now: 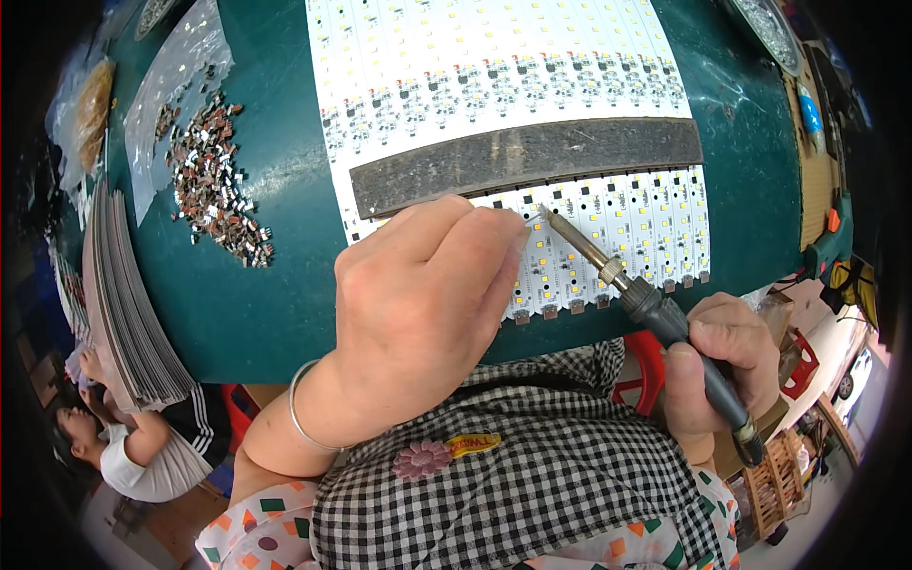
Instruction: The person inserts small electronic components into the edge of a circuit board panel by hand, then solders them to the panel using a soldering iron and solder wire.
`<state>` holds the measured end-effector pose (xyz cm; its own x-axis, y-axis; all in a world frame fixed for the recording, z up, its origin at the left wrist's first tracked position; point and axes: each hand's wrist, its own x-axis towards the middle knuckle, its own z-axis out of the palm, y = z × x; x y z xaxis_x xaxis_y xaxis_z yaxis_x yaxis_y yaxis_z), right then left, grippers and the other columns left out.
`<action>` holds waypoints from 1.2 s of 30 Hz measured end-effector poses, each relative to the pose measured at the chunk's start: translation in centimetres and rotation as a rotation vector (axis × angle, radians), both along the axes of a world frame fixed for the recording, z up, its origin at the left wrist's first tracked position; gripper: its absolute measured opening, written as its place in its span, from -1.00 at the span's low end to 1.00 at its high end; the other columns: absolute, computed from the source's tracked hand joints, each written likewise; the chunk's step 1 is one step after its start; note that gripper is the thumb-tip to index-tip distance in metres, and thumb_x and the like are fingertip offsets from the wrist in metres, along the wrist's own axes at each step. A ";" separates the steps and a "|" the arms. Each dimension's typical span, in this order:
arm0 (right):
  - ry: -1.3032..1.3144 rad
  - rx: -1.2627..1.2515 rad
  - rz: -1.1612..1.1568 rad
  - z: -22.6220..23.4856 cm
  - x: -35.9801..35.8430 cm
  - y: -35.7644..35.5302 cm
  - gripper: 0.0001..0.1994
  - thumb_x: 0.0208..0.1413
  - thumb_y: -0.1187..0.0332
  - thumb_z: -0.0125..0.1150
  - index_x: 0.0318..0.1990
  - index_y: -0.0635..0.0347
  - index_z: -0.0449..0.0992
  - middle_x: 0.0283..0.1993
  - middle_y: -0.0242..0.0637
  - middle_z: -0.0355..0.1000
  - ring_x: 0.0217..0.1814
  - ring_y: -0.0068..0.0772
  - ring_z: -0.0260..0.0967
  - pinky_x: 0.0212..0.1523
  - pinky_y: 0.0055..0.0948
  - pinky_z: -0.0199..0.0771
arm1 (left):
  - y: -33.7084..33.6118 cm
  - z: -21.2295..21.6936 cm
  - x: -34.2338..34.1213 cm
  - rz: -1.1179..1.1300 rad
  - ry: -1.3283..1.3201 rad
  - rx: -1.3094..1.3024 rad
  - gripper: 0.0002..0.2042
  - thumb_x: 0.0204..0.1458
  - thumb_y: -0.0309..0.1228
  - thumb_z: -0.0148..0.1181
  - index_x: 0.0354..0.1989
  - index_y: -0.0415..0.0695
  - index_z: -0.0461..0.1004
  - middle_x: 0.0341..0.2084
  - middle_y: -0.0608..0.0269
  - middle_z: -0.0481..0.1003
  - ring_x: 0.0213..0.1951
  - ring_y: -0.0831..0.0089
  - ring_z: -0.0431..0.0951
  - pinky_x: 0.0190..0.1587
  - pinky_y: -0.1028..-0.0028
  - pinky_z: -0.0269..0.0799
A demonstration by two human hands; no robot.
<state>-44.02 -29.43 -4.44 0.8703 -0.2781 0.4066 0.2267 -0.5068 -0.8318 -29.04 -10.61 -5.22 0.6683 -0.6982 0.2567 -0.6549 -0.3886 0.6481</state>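
My right hand (727,356) is closed round the dark handle of a soldering iron (655,309). The iron slants up to the left, and its tip meets the white LED circuit-board strips (622,223) just below a long dark bar (532,154). That bar lies across the strips, which sit side by side in a panel. Close to the iron's tip, my left hand (413,285) has its thumb and fingers pinched together over the strips. Whatever is between those fingertips is too small to make out. Small brown connectors (577,307) line the strips' near ends.
On the green tabletop (275,323), a pile of small connectors (214,180) spreads by a clear plastic bag (180,71). A stack of long thin strips (133,304) stands at the left edge. Another person (142,446) sits beyond it. A dish (769,33) is at far right.
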 end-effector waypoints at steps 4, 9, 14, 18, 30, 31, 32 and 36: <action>-0.036 -0.082 0.053 0.3 0.5 0.0 -0.65 -0.26 0.62 0.46 -0.26 0.35 0.45 -0.65 -0.23 0.38 -0.72 -0.41 0.31 -0.71 -0.48 0.25 | 0.0 -0.2 0.1 -0.008 -0.007 -0.022 -0.87 -0.16 -0.68 0.34 -0.43 -0.22 0.56 -0.66 0.21 0.44 -0.65 0.43 0.43 -0.60 0.53 0.29; -0.090 0.041 -0.203 -0.7 -0.5 0.4 -0.73 -0.16 0.52 0.41 -0.31 0.31 0.44 -0.60 -0.26 0.36 -0.64 -0.45 0.30 -0.59 -0.49 0.30 | 0.4 0.9 0.1 0.055 0.098 -0.022 -0.92 -0.09 -0.68 0.30 -0.46 -0.27 0.52 -0.65 0.29 0.45 -0.62 0.63 0.41 -0.58 0.60 0.29; -0.183 0.059 -0.707 -0.5 0.4 -2.1 -0.88 0.08 0.45 0.21 -0.30 0.30 0.44 -0.48 -0.26 0.37 -0.58 -0.55 0.21 -0.53 -0.63 0.22 | 1.3 2.0 0.4 0.094 0.191 -0.034 -0.93 -0.05 -0.69 0.28 -0.46 -0.30 0.51 -0.59 0.33 0.47 -0.58 0.73 0.38 -0.57 0.66 0.25; -0.272 -0.070 -0.708 0.5 3.0 -7.7 -0.85 0.19 0.43 0.21 -0.17 0.34 0.50 -0.37 -0.23 0.45 -0.48 -0.65 0.29 -0.52 -0.71 0.23 | 1.7 1.5 0.1 0.079 0.239 -0.094 -0.94 -0.04 -0.69 0.27 -0.43 -0.28 0.53 -0.59 0.32 0.47 -0.59 0.72 0.37 -0.58 0.66 0.23; -0.283 0.193 -0.558 0.6 2.0 -6.0 -0.87 0.06 0.47 0.21 -0.33 0.40 0.50 -0.50 -0.21 0.39 -0.56 -0.56 0.24 -0.54 -0.67 0.13 | 0.7 0.2 0.2 0.024 0.072 -0.076 -0.90 -0.09 -0.69 0.27 -0.40 -0.26 0.53 -0.60 0.18 0.48 -0.63 0.47 0.43 -0.58 0.55 0.33; -0.215 0.239 -0.448 1.2 1.4 -4.3 -0.87 0.03 0.46 0.21 -0.36 0.39 0.48 -0.52 -0.23 0.35 -0.57 -0.55 0.23 -0.53 -0.63 0.15 | 0.5 0.1 0.3 0.010 0.070 -0.089 -0.90 -0.09 -0.70 0.27 -0.40 -0.26 0.53 -0.60 0.18 0.48 -0.63 0.46 0.44 -0.58 0.54 0.33; -0.148 0.291 -0.331 1.5 1.0 -3.1 -0.86 0.01 0.44 0.20 -0.39 0.37 0.46 -0.54 -0.24 0.32 -0.58 -0.54 0.22 -0.52 -0.60 0.17 | 0.5 0.1 0.3 0.007 0.072 -0.089 -0.90 -0.09 -0.70 0.27 -0.40 -0.26 0.53 -0.60 0.18 0.48 -0.63 0.46 0.44 -0.58 0.54 0.33; -0.029 0.288 -0.254 0.3 0.2 -0.6 -0.82 -0.10 0.48 0.32 -0.36 0.37 0.48 -0.51 -0.24 0.39 -0.52 -0.47 0.29 -0.45 -0.50 0.25 | 0.3 0.1 0.3 -0.001 0.085 -0.057 -0.89 -0.10 -0.70 0.27 -0.40 -0.26 0.53 -0.60 0.18 0.48 -0.64 0.46 0.44 -0.59 0.54 0.33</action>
<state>-43.77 -30.03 -4.14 0.7485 -0.5895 0.3036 0.1493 -0.2962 -0.9434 -28.75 -10.27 -5.12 0.6883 -0.6850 0.2388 -0.5973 -0.3485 0.7223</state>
